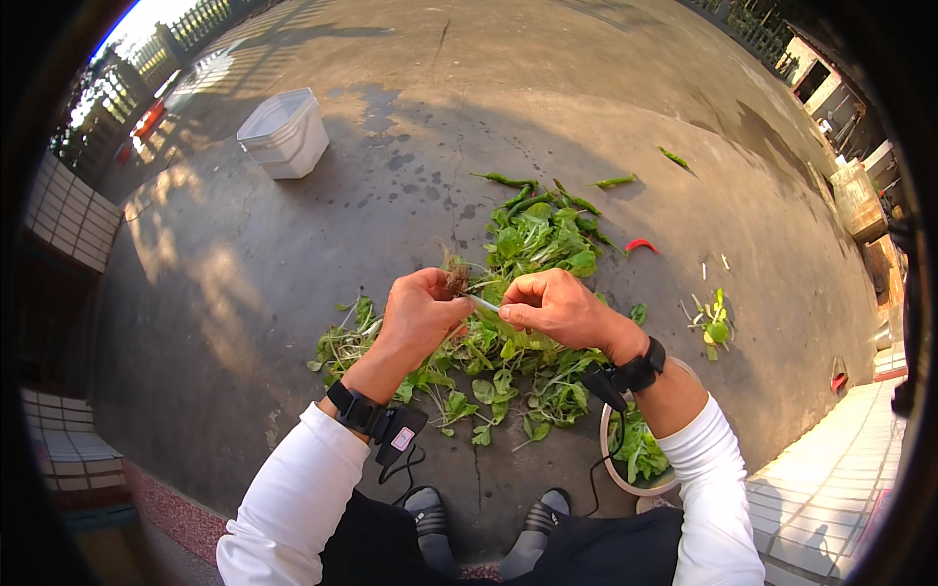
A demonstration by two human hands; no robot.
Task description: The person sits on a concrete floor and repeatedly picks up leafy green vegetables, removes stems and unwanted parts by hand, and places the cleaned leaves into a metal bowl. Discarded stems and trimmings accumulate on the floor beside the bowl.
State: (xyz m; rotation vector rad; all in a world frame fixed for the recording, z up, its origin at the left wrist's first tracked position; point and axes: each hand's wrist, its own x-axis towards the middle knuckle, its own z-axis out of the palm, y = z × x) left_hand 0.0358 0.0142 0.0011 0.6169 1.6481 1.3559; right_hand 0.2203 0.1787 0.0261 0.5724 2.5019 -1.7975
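My left hand (425,315) pinches a leafy green by its base, where a tuft of brown roots (457,278) sticks up above the fingers. A pale stalk (484,302) runs from there to my right hand (553,308), which grips it between thumb and forefinger. The plant's leaves partly merge with the greens beneath. Under both hands, a spread-out pile of leafy greens (487,392) lies on the concrete floor (234,410). Beside my right forearm stands a round basin (605,439) with green leaves (639,448) inside, partly covered by the arm.
Several green chillies (526,204) and a red chilli (643,245) lie beyond the pile. Off to the right is a small heap of leaf scraps (714,327). A white plastic bucket (297,150) stands far left. White-tiled masonry (806,483) borders the lower right.
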